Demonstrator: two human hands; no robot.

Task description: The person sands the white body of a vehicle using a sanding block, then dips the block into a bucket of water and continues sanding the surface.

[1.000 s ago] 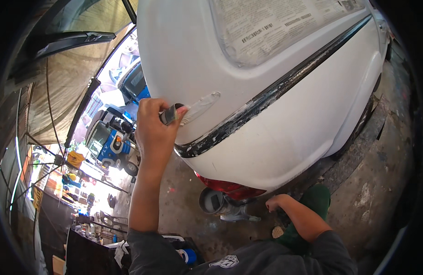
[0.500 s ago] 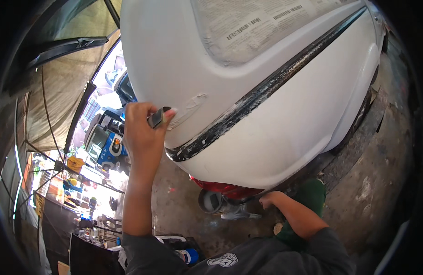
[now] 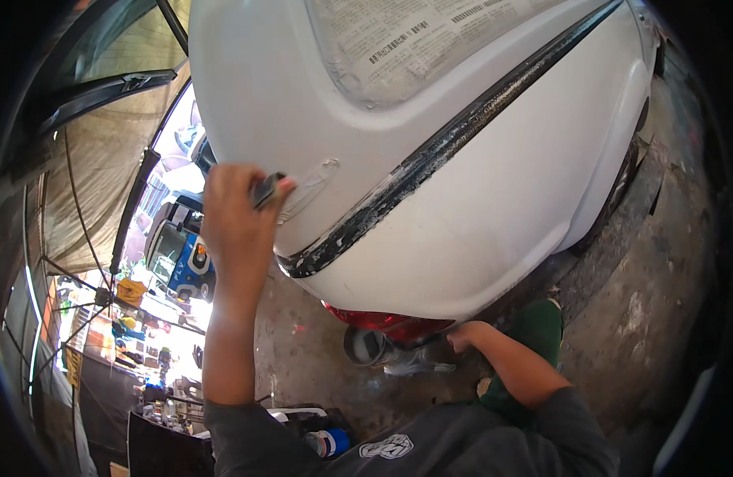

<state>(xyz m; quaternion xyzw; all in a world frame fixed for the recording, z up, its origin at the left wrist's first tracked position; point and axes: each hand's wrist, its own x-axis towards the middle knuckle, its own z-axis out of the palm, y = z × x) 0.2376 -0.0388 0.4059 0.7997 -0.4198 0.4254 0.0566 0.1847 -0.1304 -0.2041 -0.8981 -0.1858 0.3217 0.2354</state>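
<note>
Your left hand [image 3: 239, 205] is up high, with its fingers [image 3: 241, 175] bent in a pinch. Its back shows, a bit blurry. Just under the grip, your left wrist [image 3: 250, 256] is nearly straight, and your left forearm [image 3: 234, 338] slants down. Your right hand [image 3: 463, 335] is lower than the grip and well to its right. How closed it is, you can't quite see. Your right forearm [image 3: 516, 362] slants up to it. Your 2 hands are well apart.

The blurred left hand [image 3: 236, 208] partly hides the dark pad [image 3: 265, 191] it holds.
</note>
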